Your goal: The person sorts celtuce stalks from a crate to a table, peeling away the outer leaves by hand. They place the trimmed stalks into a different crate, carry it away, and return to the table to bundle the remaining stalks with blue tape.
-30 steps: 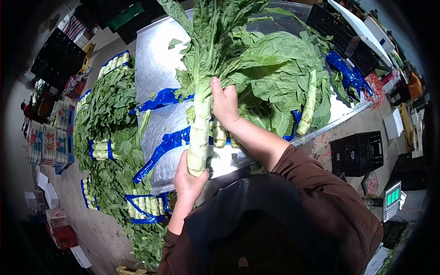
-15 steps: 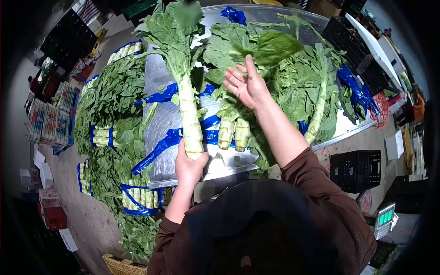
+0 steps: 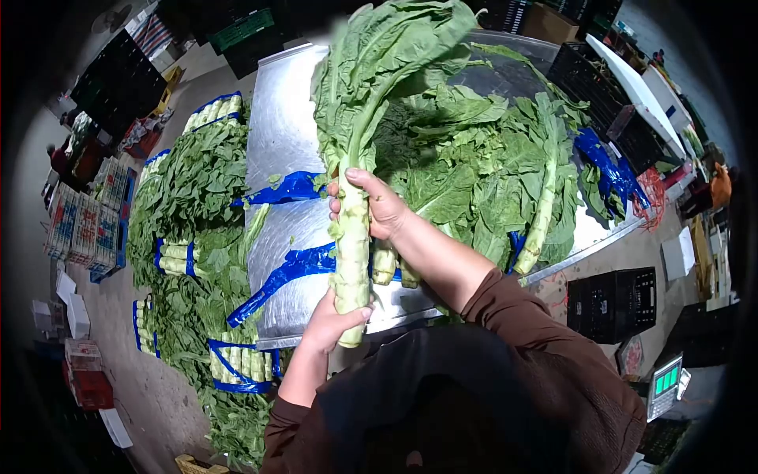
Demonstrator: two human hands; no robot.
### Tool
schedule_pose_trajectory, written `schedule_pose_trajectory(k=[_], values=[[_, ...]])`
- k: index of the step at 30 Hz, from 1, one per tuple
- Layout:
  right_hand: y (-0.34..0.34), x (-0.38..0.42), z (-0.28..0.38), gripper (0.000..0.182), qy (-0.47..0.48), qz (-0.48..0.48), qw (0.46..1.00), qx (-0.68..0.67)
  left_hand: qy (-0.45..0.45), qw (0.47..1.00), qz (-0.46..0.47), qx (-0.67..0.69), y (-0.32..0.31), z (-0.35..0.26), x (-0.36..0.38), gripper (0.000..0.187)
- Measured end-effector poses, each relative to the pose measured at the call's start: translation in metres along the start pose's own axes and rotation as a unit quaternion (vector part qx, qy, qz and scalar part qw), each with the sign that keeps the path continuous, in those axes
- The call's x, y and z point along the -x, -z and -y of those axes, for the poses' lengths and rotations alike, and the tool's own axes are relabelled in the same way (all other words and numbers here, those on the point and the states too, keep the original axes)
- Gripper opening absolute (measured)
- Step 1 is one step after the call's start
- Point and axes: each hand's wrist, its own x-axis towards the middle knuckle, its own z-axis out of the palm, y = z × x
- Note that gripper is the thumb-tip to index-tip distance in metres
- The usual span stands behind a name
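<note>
A leafy celtuce stalk [image 3: 353, 257] stands nearly upright in front of me, its leaves spread at the top over the table. Low on its thick pale stem, my left hand [image 3: 325, 322] is wrapped around it. My right hand [image 3: 380, 207] grips the same stem higher up, just below the leaves. Partly behind it, two more celtuce stems [image 3: 384, 265] lie on the metal table [image 3: 276, 150]. Blue tape strips [image 3: 296, 268] stretch over the metal to the left of the stalk.
Loose leaves [image 3: 466, 174] and another celtuce [image 3: 541, 213] cover the table's right side. Taped celtuce bundles [image 3: 241, 362] are stacked along the left. A black crate [image 3: 612, 300] and a scale with a lit green display [image 3: 666, 379] stand at the right.
My right hand, open beside a flying leaf before, has come down and closed around the stem. The stalk has shifted right and nearer to me, still in my left hand.
</note>
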Motion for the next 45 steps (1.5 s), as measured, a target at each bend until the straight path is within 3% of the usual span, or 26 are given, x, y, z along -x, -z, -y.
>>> schedule_pose_trajectory(k=[1,3,4,6,8,10,12,14,16,18,21,22,24,25,27,28,29,30,33,37,40,45], values=[[-0.003,0.0,0.004,0.035,0.001,0.002,1.0,-0.001,-0.001,1.0,-0.001,-0.002,-0.005,0.002,-0.001,0.074],[-0.006,-0.001,0.017,0.047,0.008,-0.053,0.971,0.233,-0.105,0.981,-0.134,-0.092,-0.02,0.007,-0.005,0.063],[0.004,-0.014,0.009,0.058,0.27,-0.198,0.803,0.493,-0.103,0.981,-0.131,-0.095,-0.022,0.005,-0.006,0.063],[0.008,-0.004,0.029,0.063,0.232,-0.23,0.743,0.585,-0.141,0.943,-0.21,-0.215,-0.025,0.002,-0.012,0.07],[-0.007,0.001,0.041,0.054,0.225,-0.237,0.747,0.579,-0.148,0.923,-0.237,-0.263,-0.025,0.005,-0.017,0.07],[-0.013,0.001,0.048,0.052,0.18,-0.272,0.709,0.625,-0.166,0.848,-0.315,-0.393,-0.026,0.008,-0.02,0.072],[-0.007,0.0,0.045,0.052,0.222,-0.296,0.71,0.599,-0.17,0.842,-0.337,-0.386,-0.031,0.01,-0.021,0.072],[0.014,-0.005,0.039,0.054,0.27,-0.331,0.643,0.636,-0.158,0.824,-0.349,-0.417,-0.032,0.012,-0.024,0.073],[0.018,-0.004,0.034,0.053,0.256,-0.324,0.67,0.617,-0.144,0.839,-0.337,-0.403,-0.041,0.005,-0.02,0.073],[0.021,-0.003,0.03,0.048,0.32,-0.29,0.716,0.548,-0.129,0.851,-0.326,-0.391,-0.046,0.004,-0.02,0.074],[0.025,-0.003,0.031,0.043,0.328,-0.286,0.696,0.571,-0.134,0.851,-0.325,-0.39,-0.049,0.002,-0.021,0.072],[0.024,-0.007,0.028,0.042,0.373,-0.292,0.661,0.582,-0.131,0.897,-0.268,-0.325,-0.05,-0.001,-0.02,0.068],[0.027,-0.015,0.031,0.045,0.392,-0.28,0.707,0.518,-0.118,0.97,-0.164,-0.135,-0.044,0.009,-0.026,0.058],[0.024,-0.013,0.039,0.041,0.424,-0.245,0.69,0.533,-0.114,0.97,-0.165,-0.136,-0.042,0.009,-0.024,0.058],[0.014,-0.007,0.06,0.037,0.26,-0.249,0.888,0.287,-0.06,0.994,-0.001,0.094,-0.038,0.004,-0.02,0.055],[-0.003,-0.002,0.078,0.035,0.234,-0.277,0.931,0.031,-0.059,0.991,0.03,0.119,-0.036,0.002,-0.019,0.054],[0.029,-0.011,0.09,0.038,0.152,-0.27,0.94,-0.14,-0.059,0.991,0.026,0.118,-0.034,0.003,-0.017,0.054],[0.049,-0.013,0.098,0.044,0.08,-0.234,0.959,-0.141,-0.069,0.984,0.062,0.153,-0.031,0.003,-0.015,0.057],[0.036,0.013,0.091,0.049,0.028,-0.225,0.974,-0.016,-0.105,0.972,0.108,0.182,-0.026,-0.008,-0.01,0.067],[0.018,0.047,0.052,0.035,-0.011,-0.182,0.978,0.102,-0.081,0.949,0.204,0.227,-0.005,-0.008,-0.004,0.077],[-0.002,0.082,0.034,0.029,-0.002,-0.172,0.959,0.223,-0.049,0.936,0.269,0.221,0.009,-0.01,-0.003,0.078],[-0.022,0.154,0.011,0.032,0.079,-0.204,0.953,0.211,0.051,0.902,0.381,0.198,0.013,-0.005,-0.009,0.079]])
